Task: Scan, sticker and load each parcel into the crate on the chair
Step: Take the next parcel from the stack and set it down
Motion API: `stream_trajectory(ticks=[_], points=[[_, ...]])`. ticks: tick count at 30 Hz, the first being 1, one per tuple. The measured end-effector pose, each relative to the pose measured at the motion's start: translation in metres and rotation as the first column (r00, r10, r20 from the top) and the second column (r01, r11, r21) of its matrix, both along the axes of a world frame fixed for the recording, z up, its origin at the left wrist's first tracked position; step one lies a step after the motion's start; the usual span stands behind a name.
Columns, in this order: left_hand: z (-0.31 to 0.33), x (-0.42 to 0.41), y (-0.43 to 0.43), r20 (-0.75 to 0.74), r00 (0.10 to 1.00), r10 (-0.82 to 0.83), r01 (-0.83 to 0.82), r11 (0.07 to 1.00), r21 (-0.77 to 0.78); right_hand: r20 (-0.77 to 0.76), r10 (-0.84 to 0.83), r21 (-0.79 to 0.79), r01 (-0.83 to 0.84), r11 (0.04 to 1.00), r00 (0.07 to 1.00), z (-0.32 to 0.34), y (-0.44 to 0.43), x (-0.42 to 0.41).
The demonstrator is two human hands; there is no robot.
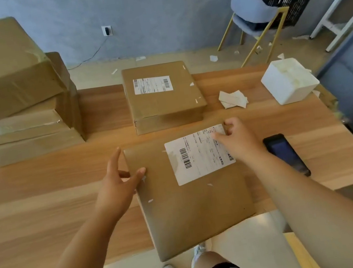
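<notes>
left hand (118, 185) pinches parcel (194, 205) side; right hand (239, 139) fingers curl at far edge, thumb on label (198, 156). probably best: steady it, smooth label flat.

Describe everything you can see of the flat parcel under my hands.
The parcel is a flat brown cardboard box lying on the table, its near corner overhanging the front edge. A white label with barcodes sits on its far right part; small white scraps dot the top. The left hand grips its left edge, thumb on top; the right hand holds the far right corner at the label.
</notes>
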State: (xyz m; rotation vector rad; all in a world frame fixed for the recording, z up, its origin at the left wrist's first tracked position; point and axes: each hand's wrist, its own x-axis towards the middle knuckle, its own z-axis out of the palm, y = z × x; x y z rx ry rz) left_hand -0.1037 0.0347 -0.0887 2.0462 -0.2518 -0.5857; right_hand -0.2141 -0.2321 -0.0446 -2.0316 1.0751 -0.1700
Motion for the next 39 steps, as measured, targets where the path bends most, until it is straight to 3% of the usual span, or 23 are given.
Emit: stream_trajectory(ticks=[7,10,13,19,25,32,36,39], points=[[-0.030,-0.018,-0.004,-0.034,0.994,-0.101,0.106,0.963,0.249,-0.140,0.358,0.095,-0.348,0.933,0.923,-0.022,0.011,-0.007],[-0.031,-0.016,-0.009,0.082,0.989,-0.123,0.090,0.941,0.327,-0.295,0.368,-0.063,-0.402,0.913,0.882,-0.025,0.021,-0.022],[-0.029,-0.010,-0.016,0.156,0.965,-0.212,0.151,0.932,0.330,-0.471,0.357,-0.226,-0.502,0.835,0.807,-0.029,0.039,-0.047],[-0.018,0.005,-0.036,0.119,0.920,-0.374,0.293,0.857,0.423,-0.722,0.366,-0.114,-0.623,0.774,0.587,-0.042,0.049,-0.062],[-0.013,-0.012,-0.037,0.199,0.915,-0.351,0.190,0.811,0.553,-0.706,0.329,-0.064,-0.519,0.853,0.627,-0.038,0.007,-0.046],[-0.020,-0.037,-0.028,0.002,0.934,-0.356,0.335,0.880,0.337,-0.604,0.171,-0.162,-0.330,0.930,0.778,-0.042,-0.012,-0.047],[-0.023,-0.052,-0.035,-0.018,0.946,-0.323,0.321,0.932,0.169,-0.463,0.299,-0.098,-0.383,0.919,0.835,-0.049,-0.020,-0.051],[-0.024,-0.056,-0.041,0.030,0.937,-0.348,0.339,0.928,0.154,-0.394,0.373,-0.065,-0.430,0.900,0.840,-0.051,-0.031,-0.043]])
